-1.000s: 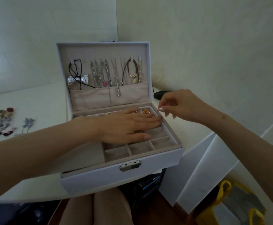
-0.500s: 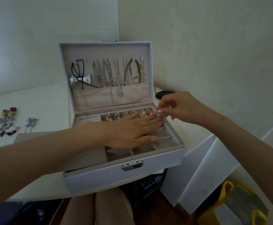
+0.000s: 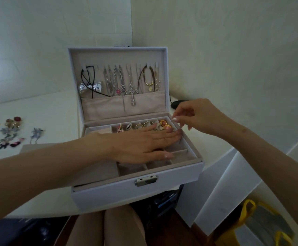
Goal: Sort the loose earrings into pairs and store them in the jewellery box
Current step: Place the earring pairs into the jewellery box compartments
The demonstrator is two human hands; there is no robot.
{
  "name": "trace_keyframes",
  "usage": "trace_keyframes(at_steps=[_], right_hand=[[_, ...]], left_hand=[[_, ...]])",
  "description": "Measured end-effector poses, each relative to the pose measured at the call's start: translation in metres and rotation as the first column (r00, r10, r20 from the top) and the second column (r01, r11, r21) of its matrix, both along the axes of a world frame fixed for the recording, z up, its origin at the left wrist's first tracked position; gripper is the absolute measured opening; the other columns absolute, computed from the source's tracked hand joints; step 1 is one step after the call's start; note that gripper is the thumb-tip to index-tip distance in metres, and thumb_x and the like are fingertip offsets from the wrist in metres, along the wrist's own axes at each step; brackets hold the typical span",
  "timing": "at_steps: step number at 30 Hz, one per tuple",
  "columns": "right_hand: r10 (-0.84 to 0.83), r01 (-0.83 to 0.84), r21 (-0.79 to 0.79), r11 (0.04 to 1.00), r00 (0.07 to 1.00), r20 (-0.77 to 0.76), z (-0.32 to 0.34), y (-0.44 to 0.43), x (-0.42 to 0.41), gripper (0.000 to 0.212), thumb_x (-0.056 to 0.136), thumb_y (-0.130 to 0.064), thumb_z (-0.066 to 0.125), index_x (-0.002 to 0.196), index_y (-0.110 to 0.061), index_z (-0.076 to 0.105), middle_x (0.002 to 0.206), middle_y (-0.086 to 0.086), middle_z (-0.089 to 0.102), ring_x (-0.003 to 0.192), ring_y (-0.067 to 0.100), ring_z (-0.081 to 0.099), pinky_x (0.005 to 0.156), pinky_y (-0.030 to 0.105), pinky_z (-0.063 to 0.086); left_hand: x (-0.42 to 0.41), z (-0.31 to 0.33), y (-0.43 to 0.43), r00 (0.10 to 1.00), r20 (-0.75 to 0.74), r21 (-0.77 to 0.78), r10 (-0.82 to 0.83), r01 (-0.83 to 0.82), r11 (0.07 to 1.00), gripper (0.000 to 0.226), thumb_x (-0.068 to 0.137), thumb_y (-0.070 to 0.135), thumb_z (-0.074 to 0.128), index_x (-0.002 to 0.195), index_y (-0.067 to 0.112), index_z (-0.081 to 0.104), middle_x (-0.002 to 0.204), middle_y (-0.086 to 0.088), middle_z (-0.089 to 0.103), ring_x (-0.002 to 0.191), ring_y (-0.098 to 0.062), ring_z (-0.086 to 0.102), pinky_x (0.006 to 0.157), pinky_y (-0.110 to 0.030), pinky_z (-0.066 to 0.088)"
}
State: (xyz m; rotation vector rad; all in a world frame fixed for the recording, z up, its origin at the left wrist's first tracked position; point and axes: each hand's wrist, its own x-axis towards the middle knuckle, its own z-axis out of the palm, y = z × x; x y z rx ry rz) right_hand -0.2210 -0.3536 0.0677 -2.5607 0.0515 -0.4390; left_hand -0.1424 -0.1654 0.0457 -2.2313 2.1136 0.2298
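the flat left hand (image 3: pixel 144 146) covers the middle compartments of the pale lilac lidded jewellery box (image 3: pixel 109 194), so whatever lies under its palm is hidden. its fingers also cover part of the back row of gold and silver rings (image 3: pixel 128 126). the right hand (image 3: pixel 198 118) has thumb and forefinger drawn together; whether they pinch anything is too small to tell. it hides part of a black rounded object (image 3: pixel 175 103). the loose flower-shaped earrings (image 3: pixel 10 134) run off the left edge. the bottom edge cuts the yellow-handled bag (image 3: pixel 251 226).
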Motion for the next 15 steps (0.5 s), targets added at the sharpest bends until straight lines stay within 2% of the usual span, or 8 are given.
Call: trace_keyframes(at_steps=[7,11,15], right_hand=[[-0.013,0.013,-0.022,1.000,1.000,0.009,0.000,0.003,0.000,0.005,0.084,-0.017,0.067,0.080,-0.021,0.067,0.067,-0.008,0.065,0.063,0.019,0.066,0.059,0.025,0.054],[-0.021,0.022,-0.015,1.000,0.998,0.055,0.005,0.011,0.002,0.004,0.084,-0.019,0.067,0.082,-0.020,0.069,0.066,-0.010,0.065,0.064,0.017,0.065,0.062,0.027,0.054],[-0.006,0.009,-0.017,1.000,0.989,0.148,0.016,0.030,0.007,0.004,0.084,-0.017,0.067,0.086,-0.017,0.070,0.069,-0.013,0.062,0.065,0.012,0.061,0.067,0.026,0.052]], left_hand=[[0.001,-0.004,-0.001,1.000,0.006,-0.015,0.010,-0.010,1.000,0.068,0.091,0.054,0.013,0.148,0.021,-0.005,0.155,0.009,-0.010,0.138,0.003,-0.017,0.109,-0.019,-0.022],[0.001,-0.005,0.002,1.000,0.003,-0.006,0.020,-0.020,1.000,0.066,0.095,0.053,0.019,0.148,0.021,-0.006,0.156,0.008,-0.010,0.139,0.001,-0.018,0.112,-0.025,-0.020],[0.003,0.021,0.023,0.995,-0.076,-0.122,0.067,-0.076,0.990,0.067,0.093,0.058,0.020,0.149,0.026,0.001,0.155,0.012,-0.007,0.139,0.005,-0.013,0.114,-0.026,-0.016]])
